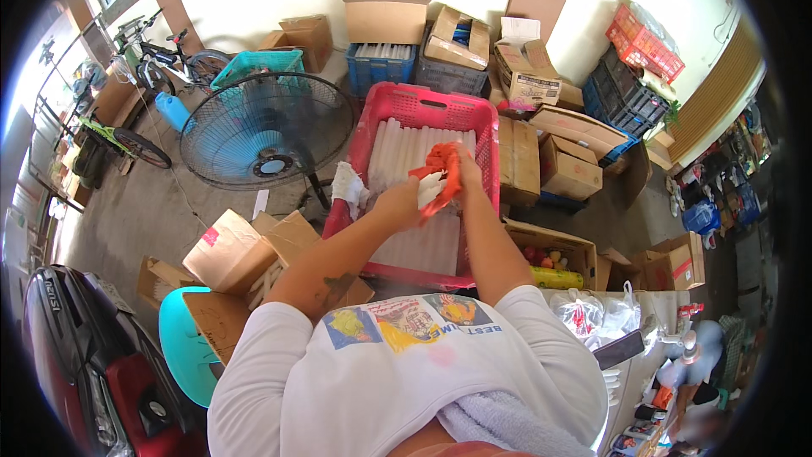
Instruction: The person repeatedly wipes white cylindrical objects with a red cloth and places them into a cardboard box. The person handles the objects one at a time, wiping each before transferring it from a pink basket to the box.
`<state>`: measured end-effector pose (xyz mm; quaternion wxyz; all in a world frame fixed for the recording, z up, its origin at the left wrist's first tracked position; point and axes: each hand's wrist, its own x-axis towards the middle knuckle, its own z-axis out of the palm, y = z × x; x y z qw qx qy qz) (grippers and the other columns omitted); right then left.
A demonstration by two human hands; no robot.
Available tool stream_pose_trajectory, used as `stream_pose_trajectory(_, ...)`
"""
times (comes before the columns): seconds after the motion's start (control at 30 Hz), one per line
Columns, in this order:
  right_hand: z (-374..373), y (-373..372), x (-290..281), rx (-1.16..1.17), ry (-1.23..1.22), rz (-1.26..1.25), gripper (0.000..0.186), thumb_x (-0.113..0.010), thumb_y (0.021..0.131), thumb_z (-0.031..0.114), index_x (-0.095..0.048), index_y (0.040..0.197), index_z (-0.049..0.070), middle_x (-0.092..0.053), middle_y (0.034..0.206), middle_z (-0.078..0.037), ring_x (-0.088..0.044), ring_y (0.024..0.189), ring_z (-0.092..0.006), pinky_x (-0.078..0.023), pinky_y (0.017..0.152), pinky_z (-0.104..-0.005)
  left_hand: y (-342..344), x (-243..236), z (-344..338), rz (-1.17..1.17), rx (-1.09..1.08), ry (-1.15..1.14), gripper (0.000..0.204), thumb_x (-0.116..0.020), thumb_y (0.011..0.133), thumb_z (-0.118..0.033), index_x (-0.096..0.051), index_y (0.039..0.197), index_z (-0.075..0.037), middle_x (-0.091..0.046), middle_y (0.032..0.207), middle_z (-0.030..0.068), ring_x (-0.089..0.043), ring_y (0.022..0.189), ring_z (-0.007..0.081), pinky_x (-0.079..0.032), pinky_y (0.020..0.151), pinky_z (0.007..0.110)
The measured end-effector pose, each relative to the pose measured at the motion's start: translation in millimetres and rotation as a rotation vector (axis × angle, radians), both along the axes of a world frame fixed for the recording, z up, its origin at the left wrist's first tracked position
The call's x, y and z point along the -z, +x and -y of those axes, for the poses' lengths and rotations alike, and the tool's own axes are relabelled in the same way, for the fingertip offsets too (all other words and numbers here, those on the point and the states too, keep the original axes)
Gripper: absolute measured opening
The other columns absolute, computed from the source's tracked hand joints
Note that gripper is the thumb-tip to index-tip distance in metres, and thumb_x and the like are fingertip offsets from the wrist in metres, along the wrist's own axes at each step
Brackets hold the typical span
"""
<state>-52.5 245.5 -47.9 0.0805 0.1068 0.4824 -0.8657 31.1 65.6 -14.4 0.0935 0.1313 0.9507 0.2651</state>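
Both hands over pink crate (372, 131) of white tubes (406, 156): left hand (399, 201) and right hand (468, 176) closed on orange-white glove (438, 171). Floor fan (266, 129) left of crate.

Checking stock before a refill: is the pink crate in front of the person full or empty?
Largely full: the pink crate holds white tubes lying side by side across its width; how deep they go cannot be told.

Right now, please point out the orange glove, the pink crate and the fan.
orange glove (441, 171), head view, on its crumpled middle.
pink crate (423, 101), head view, on its far rim.
fan (266, 129), head view, on the round wire guard.
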Motion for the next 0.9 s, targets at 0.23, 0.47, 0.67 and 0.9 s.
stream_pose_trajectory(0.23,45.4,53.7,-2.4,0.156,0.942,-0.772,0.041,-0.065,0.089,0.029,-0.057,0.121,0.003,-0.061,0.115,-0.016,-0.061,0.103,-0.0255,-0.050,0.087,-0.0385,-6.5,3.2,13.5,-0.154,0.055,-0.128,0.039,-0.063,0.079,-0.017,-0.049,0.113,-0.003,-0.065,0.097,0.0189,-0.066,0.089,0.0367,-0.052,0.075,0.046)
stream_pose_trajectory(0.47,40.4,14.4,16.2,-0.002,0.383,-0.092,0.026,-0.070,0.086,0.022,-0.065,0.104,0.004,-0.068,0.091,-0.008,-0.065,0.080,-0.0144,-0.052,0.071,-0.0284,8.6,-10.8,0.8,-0.142,0.040,-0.226,0.033,-0.062,0.078,-0.015,-0.051,0.107,-0.004,-0.066,0.095,0.0168,-0.067,0.087,0.0345,-0.053,0.073,0.045)
stream_pose_trajectory(0.67,-11.0,15.3,-3.0,-0.028,0.968,-0.344,0.046,-0.060,0.093,0.038,-0.059,0.120,0.001,-0.064,0.109,-0.009,-0.063,0.095,-0.0185,-0.052,0.080,-0.0310,88.2,-49.5,96.0,-0.164,-0.232,-0.023,0.042,-0.064,0.076,-0.017,-0.048,0.114,-0.009,-0.066,0.094,0.0202,-0.066,0.085,0.0365,-0.050,0.075,0.047)
stream_pose_trajectory(0.9,-19.7,49.7,37.2,-0.159,0.641,-0.226,0.052,-0.053,0.097,0.040,-0.050,0.133,0.002,-0.055,0.127,-0.010,-0.052,0.116,-0.0205,-0.044,0.097,-0.0347,216.9,95.8,296.8,-0.169,-1.115,0.499,0.058,-0.069,0.075,-0.016,-0.044,0.124,-0.001,-0.060,0.105,0.0200,-0.060,0.097,0.0314,-0.046,0.084,0.041)
